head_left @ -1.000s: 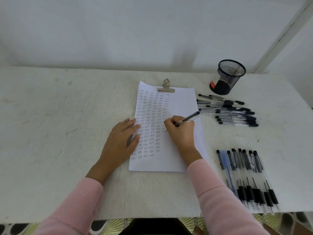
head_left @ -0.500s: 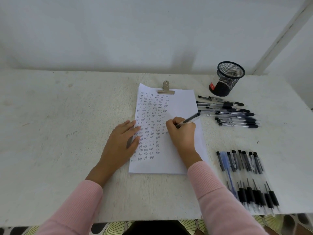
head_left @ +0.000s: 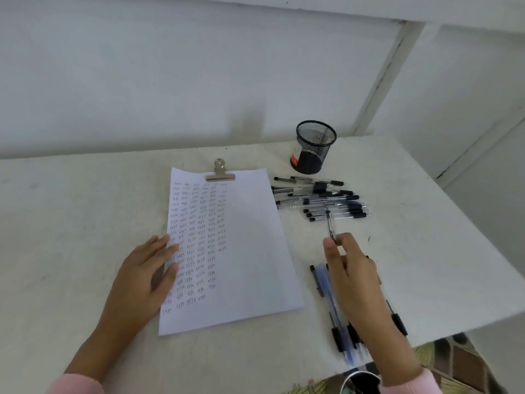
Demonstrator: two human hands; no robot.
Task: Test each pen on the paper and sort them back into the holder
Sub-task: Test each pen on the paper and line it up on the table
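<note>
The right hand (head_left: 352, 268) pinches a pen (head_left: 329, 226) whose long axis points away toward the holder (head_left: 314, 146) well beyond it, while the left hand (head_left: 147, 271), farther off, presses straight-fingered on the paper (head_left: 250, 237).

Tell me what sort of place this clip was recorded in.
Likely an indoor desk against a bare white wall, used as a writing-test station: a clipped paper full of marks, a black mesh pen holder, and loose pens beside it.

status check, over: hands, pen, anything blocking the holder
Left hand flat on white clipped paper. Right hand pinches clear black-capped pen, off the paper, above near pen row. Black mesh holder upright; loose pen pile lies between it and that hand.
</note>
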